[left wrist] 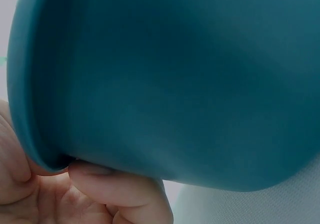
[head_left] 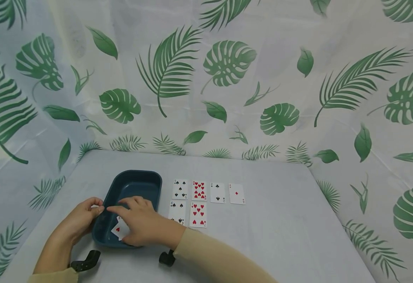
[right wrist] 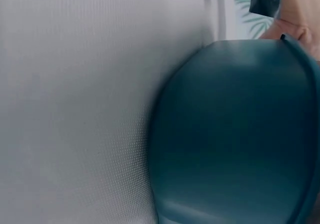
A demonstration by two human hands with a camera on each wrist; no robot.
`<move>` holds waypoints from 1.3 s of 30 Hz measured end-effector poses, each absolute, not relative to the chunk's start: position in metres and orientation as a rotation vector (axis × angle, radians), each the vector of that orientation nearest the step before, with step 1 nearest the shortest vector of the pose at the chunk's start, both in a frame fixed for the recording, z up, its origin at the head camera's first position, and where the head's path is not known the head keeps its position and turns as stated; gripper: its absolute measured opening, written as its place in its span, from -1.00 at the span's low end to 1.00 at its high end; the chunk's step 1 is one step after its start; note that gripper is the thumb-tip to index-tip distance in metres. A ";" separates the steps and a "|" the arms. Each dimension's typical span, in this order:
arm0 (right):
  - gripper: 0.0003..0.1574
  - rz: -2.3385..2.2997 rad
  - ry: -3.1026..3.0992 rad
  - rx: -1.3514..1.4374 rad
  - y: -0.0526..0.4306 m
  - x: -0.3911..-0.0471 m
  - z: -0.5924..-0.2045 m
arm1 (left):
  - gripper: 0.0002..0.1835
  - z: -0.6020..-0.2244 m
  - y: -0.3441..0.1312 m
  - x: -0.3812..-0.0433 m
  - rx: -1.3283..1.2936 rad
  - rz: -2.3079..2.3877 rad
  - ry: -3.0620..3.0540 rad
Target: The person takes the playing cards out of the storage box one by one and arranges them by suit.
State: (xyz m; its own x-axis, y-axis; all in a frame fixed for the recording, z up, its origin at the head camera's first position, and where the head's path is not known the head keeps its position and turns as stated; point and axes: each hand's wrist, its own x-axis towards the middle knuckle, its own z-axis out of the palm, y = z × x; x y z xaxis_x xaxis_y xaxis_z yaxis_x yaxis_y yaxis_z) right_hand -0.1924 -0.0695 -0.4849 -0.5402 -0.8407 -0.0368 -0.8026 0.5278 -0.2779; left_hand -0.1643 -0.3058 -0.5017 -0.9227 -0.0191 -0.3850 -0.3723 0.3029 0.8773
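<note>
A deep blue, rounded rectangular tray (head_left: 152, 175) stands on the left of the table. My left hand (head_left: 77, 220) holds its left rim; the left wrist view shows the thumb (left wrist: 120, 186) against the outer wall just under the lip. Over the tray's near half reaches my right hand (head_left: 143, 222), its fingers spread. Beneath that hand, inside the tray, lie white playing cards (head_left: 118, 229), the top one showing a red heart. The hand hides part of them. In the right wrist view the tray's outer wall (right wrist: 230, 134) fills the right side, hiding the right fingers.
Right of the tray, face-up cards lie in two rows. The back row holds a five of spades (head_left: 180, 189), a hearts card (head_left: 199, 190), a two of clubs (head_left: 218, 193) and an ace of diamonds (head_left: 236, 193). In front are a four of spades (head_left: 176, 210) and seven of hearts (head_left: 198, 214).
</note>
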 end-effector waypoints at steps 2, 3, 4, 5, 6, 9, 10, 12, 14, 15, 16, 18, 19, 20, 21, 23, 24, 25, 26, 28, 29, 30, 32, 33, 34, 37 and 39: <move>0.21 -0.296 2.609 -1.407 -0.073 -0.193 -0.487 | -0.81 -0.501 -0.306 -0.164 -0.355 1.653 2.275; 0.21 -0.270 2.615 -1.404 -0.074 -0.194 -0.488 | -0.81 -0.501 -0.306 -0.164 -0.354 1.652 2.277; 0.21 -0.241 2.623 -1.402 -0.076 -0.194 -0.489 | -0.81 -0.501 -0.306 -0.164 -0.354 1.650 2.278; 0.21 -0.219 2.629 -1.395 -0.077 -0.194 -0.490 | -0.81 -0.501 -0.306 -0.164 -0.356 1.649 2.280; 0.21 -0.198 2.635 -1.388 -0.078 -0.194 -0.491 | -0.81 -0.501 -0.306 -0.164 -0.356 1.648 2.281; 0.19 -0.154 2.650 -1.359 -0.082 -0.194 -0.492 | -0.81 -0.501 -0.305 -0.164 -0.363 1.648 2.281; 0.19 -0.146 2.654 -1.346 -0.083 -0.194 -0.492 | -0.82 -0.501 -0.305 -0.163 -0.365 1.649 2.281; 0.17 -0.129 2.659 -1.318 -0.084 -0.194 -0.492 | -0.82 -0.501 -0.305 -0.163 -0.366 1.652 2.279; 0.15 -0.110 2.664 -1.294 -0.086 -0.194 -0.492 | -0.82 -0.501 -0.305 -0.163 -0.366 1.655 2.278; 0.14 -0.102 2.665 -1.282 -0.087 -0.194 -0.493 | -0.82 -0.501 -0.305 -0.162 -0.365 1.656 2.278; 0.13 -0.091 2.667 -1.271 -0.088 -0.193 -0.493 | -0.82 -0.501 -0.305 -0.162 -0.361 1.658 2.279; 0.11 -0.066 2.672 -1.250 -0.090 -0.193 -0.493 | -0.82 -0.501 -0.304 -0.162 -0.358 1.660 2.279; 0.10 -0.055 2.674 -1.241 -0.091 -0.193 -0.493 | -0.82 -0.501 -0.304 -0.162 -0.357 1.660 2.280; 0.09 -0.045 2.676 -1.231 -0.091 -0.192 -0.494 | -0.82 -0.501 -0.304 -0.162 -0.357 1.659 2.281; 0.08 -0.036 2.677 -1.221 -0.092 -0.192 -0.494 | -0.82 -0.501 -0.304 -0.162 -0.356 1.657 2.282; 0.06 -0.022 2.678 -1.203 -0.094 -0.192 -0.494 | -0.83 -0.501 -0.304 -0.162 -0.361 1.654 2.284; 0.05 -0.019 2.679 -1.195 -0.094 -0.192 -0.494 | -0.82 -0.501 -0.304 -0.162 -0.362 1.652 2.286; 0.04 -0.020 2.676 -1.191 -0.095 -0.191 -0.494 | -0.82 -0.501 -0.304 -0.162 -0.363 1.651 2.286; 0.03 -0.020 2.676 -1.184 -0.095 -0.192 -0.494 | -0.82 -0.501 -0.304 -0.162 -0.364 1.650 2.285; 0.01 -0.018 2.680 -1.176 -0.095 -0.192 -0.495 | -0.83 -0.501 -0.304 -0.162 -0.365 1.651 2.283; 0.00 -0.018 2.683 -1.174 -0.095 -0.192 -0.496 | -0.83 -0.501 -0.304 -0.162 -0.366 1.652 2.281; -0.01 -0.015 2.686 -1.174 -0.095 -0.192 -0.496 | -0.83 -0.501 -0.304 -0.162 -0.364 1.653 2.280; -0.05 -0.010 2.691 -1.180 -0.095 -0.192 -0.496 | -0.83 -0.501 -0.304 -0.162 -0.364 1.655 2.274; -0.06 -0.008 2.693 -1.185 -0.095 -0.191 -0.496 | -0.83 -0.502 -0.304 -0.162 -0.363 1.656 2.273; -0.08 -0.006 2.693 -1.191 -0.095 -0.191 -0.496 | -0.83 -0.502 -0.304 -0.162 -0.363 1.657 2.271; -0.11 0.002 2.692 -1.206 -0.095 -0.190 -0.496 | -0.82 -0.501 -0.304 -0.162 -0.359 1.661 2.269; -0.10 0.008 2.692 -1.211 -0.095 -0.190 -0.496 | -0.82 -0.500 -0.304 -0.162 -0.357 1.664 2.267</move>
